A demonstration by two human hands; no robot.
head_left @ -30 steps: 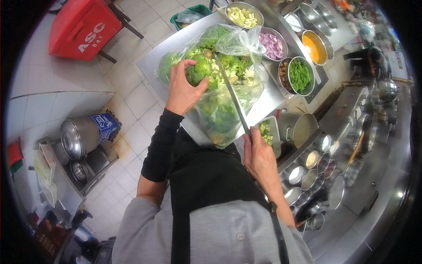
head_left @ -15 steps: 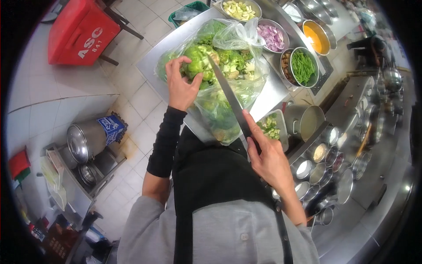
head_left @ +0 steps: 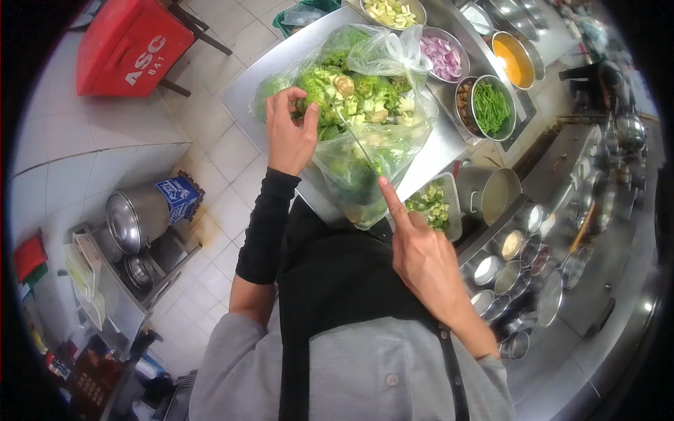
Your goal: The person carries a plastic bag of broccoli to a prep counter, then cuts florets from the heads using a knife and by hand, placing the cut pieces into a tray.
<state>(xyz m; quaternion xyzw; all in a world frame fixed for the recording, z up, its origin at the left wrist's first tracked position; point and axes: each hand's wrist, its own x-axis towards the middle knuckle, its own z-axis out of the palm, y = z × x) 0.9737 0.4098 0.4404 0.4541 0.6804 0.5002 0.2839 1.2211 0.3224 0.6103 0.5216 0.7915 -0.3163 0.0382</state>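
My right hand [head_left: 428, 259] grips a knife, index finger stretched along its spine. The knife blade [head_left: 360, 144] is seen nearly edge-on, its tip over the greens; the handle is hidden under my palm. My left hand [head_left: 290, 140], in a black sleeve, sits at the left side of the greens, thumb and fingers apart. Beside its fingertips lies a green vegetable head with a pale cut stem [head_left: 344, 85], broccoli-like. Chopped green pieces [head_left: 379, 98] surround it on an opened clear plastic bag [head_left: 351, 189]. The bag rests on a steel table [head_left: 242, 91].
Bowls of chopped pale vegetable [head_left: 390, 12], sliced purple onion [head_left: 442, 56] and cut green stalks [head_left: 491, 109] stand at the table's right edge. A white basket [head_left: 453, 207] of green pieces and a large pot [head_left: 495, 195] are nearby. A red box [head_left: 133, 49] stands left.
My left hand has let go of the vegetable head, which now lies on the pile, cut stem up. The knife has turned from flat-side view to edge-on and dropped slightly.
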